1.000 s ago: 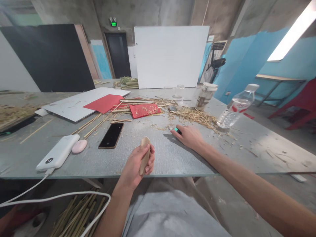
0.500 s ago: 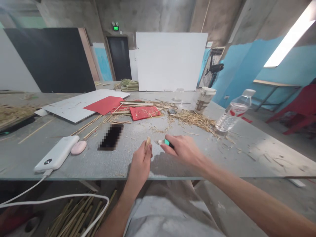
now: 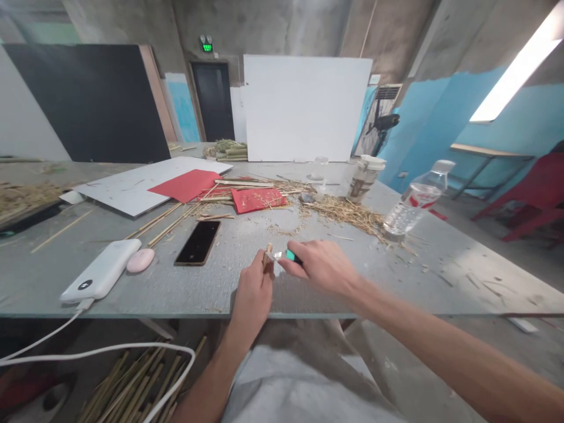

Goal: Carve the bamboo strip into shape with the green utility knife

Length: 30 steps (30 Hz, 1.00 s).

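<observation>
Gripping the bamboo piece (image 3: 267,257) upright in your left hand (image 3: 253,294), you have it closed in your fist just over the near edge of the table (image 3: 308,282), only its top showing. Your right hand (image 3: 321,267) pinches a small knife (image 3: 286,256) with a teal handle, its blade touching the bamboo's tip. That piece looks light, stiff and likely to split along the grain; hold it low, fingers well under the blade. Left of your hands lie a black phone (image 3: 198,242), a pink oval (image 3: 140,260) and a white power bank (image 3: 102,271). Farther off, straw litter (image 3: 348,211), red paper (image 3: 256,198) and loose bamboo strips (image 3: 167,220) crowd the middle; a water bottle (image 3: 414,200) and cup (image 3: 363,174) stand right.
</observation>
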Tool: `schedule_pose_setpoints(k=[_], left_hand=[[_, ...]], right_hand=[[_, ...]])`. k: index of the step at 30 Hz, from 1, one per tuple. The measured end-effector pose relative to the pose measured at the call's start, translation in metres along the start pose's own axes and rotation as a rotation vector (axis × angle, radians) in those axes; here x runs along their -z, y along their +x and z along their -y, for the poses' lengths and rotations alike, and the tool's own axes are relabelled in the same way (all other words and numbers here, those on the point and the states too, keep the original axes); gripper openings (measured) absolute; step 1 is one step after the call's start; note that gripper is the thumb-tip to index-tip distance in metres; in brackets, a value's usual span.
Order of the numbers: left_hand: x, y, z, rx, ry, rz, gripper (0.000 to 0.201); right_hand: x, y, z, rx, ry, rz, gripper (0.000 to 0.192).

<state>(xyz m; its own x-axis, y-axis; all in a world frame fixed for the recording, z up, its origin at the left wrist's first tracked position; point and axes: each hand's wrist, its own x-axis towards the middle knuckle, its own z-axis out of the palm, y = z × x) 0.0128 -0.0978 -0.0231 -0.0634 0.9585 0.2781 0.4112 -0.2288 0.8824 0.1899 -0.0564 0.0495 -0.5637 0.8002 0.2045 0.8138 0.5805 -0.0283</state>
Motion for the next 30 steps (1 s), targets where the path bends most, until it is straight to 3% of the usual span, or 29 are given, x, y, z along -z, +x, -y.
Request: schedule_pose_setpoints(k=[10,19,24,30], left_hand=[[-0.002,-0.004,-0.010,0.005,0.224,-0.035,0.013],[-0.004,-0.002,-0.010,0.003,0.359,-0.019,0.018],[-0.001,0.001,-0.009,0.014,0.375,-0.045,0.022],[0.000,0.002,-0.009,0.012,0.396,-0.035,0.023]], right_hand=[[0.001,-0.002,-0.008,0.006,-0.058,-0.004,0.091],[-0.010,0.005,-0.023,-0.022,-0.091,-0.030,0.092],[-0.010,0.013,-0.018,0.011,-0.085,-0.049,0.089],[-0.003,0.002,-0.010,0.003,-0.079,-0.020,0.090]])
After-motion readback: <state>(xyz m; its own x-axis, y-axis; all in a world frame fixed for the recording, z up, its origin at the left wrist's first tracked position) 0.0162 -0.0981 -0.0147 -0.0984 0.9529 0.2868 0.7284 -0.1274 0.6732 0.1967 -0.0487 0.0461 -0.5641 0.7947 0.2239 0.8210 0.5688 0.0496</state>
